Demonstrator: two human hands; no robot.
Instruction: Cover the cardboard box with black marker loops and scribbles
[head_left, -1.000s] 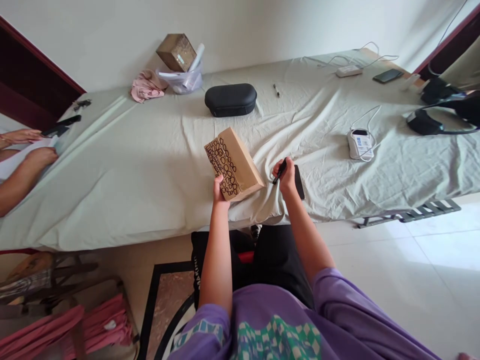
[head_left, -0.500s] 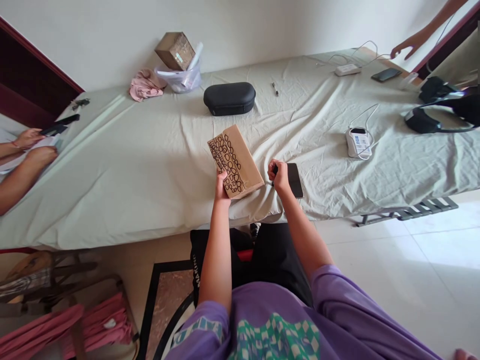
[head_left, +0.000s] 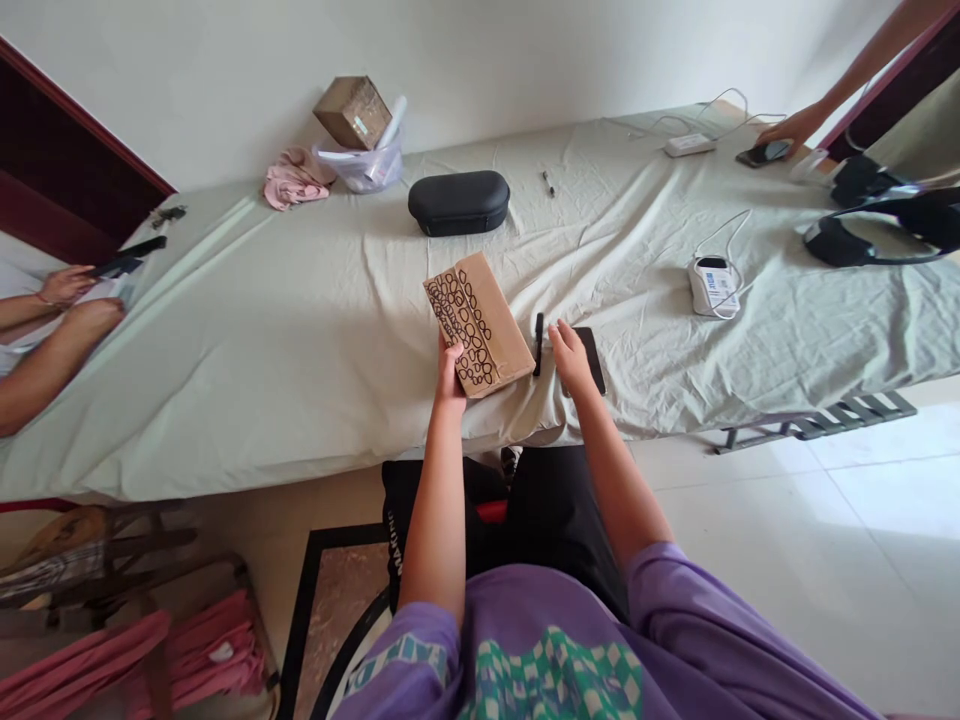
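Observation:
A cardboard box [head_left: 499,335] covered on its left side with black hand-drawn loops is tilted on the cloth. My left hand [head_left: 450,372] grips its lower left edge, thumb on the drawn face. Just right of the box a black marker [head_left: 538,344] lies on the cloth. My right hand [head_left: 571,358] is beside the marker, apart from it, with fingers stretched out and nothing in them. Partly under my right hand lies a dark phone [head_left: 596,362].
A black zip case [head_left: 459,203] and a pen cap-like black piece [head_left: 548,184] lie behind. A plastic basket [head_left: 367,170] holds a small box [head_left: 352,112]. At right are a white device [head_left: 715,288] and a headset [head_left: 832,240]. Other people's hands [head_left: 799,128] show at both sides.
My right hand has let go of the marker and opened; the marker now lies beside the box. At far right another person's hand has come down onto a phone.

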